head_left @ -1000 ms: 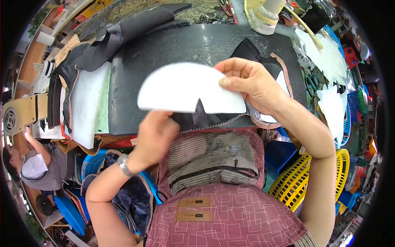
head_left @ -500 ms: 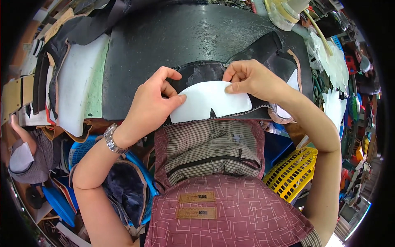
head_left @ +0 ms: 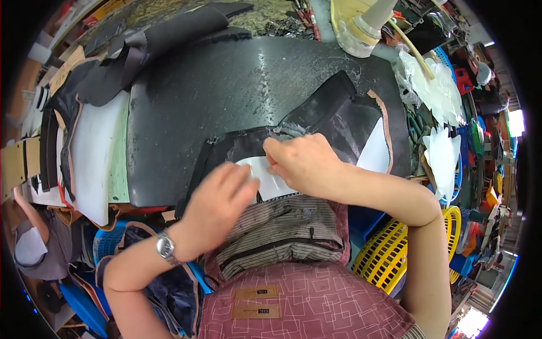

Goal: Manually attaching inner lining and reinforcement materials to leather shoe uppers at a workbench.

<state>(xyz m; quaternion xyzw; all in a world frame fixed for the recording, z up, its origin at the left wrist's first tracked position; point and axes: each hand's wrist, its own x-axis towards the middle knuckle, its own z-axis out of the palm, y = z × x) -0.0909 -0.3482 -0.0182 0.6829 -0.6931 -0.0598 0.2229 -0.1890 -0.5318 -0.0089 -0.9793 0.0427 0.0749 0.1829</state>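
A white half-moon piece of sheet (head_left: pixel 261 169) lies on a black shoe-upper piece (head_left: pixel 333 116) at the near edge of the dark work board. My right hand (head_left: pixel 305 164) is closed over the white piece, its curled fingers and thumb pressed at its upper part; the hand hides much of it. My left hand (head_left: pixel 219 204), smeared by motion, is by the white piece's left side, and its exact finger pose is unclear. A second white piece (head_left: pixel 375 150) lies on the right part of the black material, beside a tan edge strip.
The dark board (head_left: pixel 186 101) has rolled black material (head_left: pixel 180 31) at its far left and white sheets (head_left: pixel 96 158) beside it. A white pot-like container (head_left: pixel 358 37) stands far right. Below are a yellow basket (head_left: pixel 384 254) and a blue basket (head_left: pixel 110 243). Another person's arm (head_left: pixel 31 212) shows far left.
My left hand has come off the white piece's left edge and lowered toward me. My right hand has curled more tightly over the white piece, covering more of it. The view has shifted.
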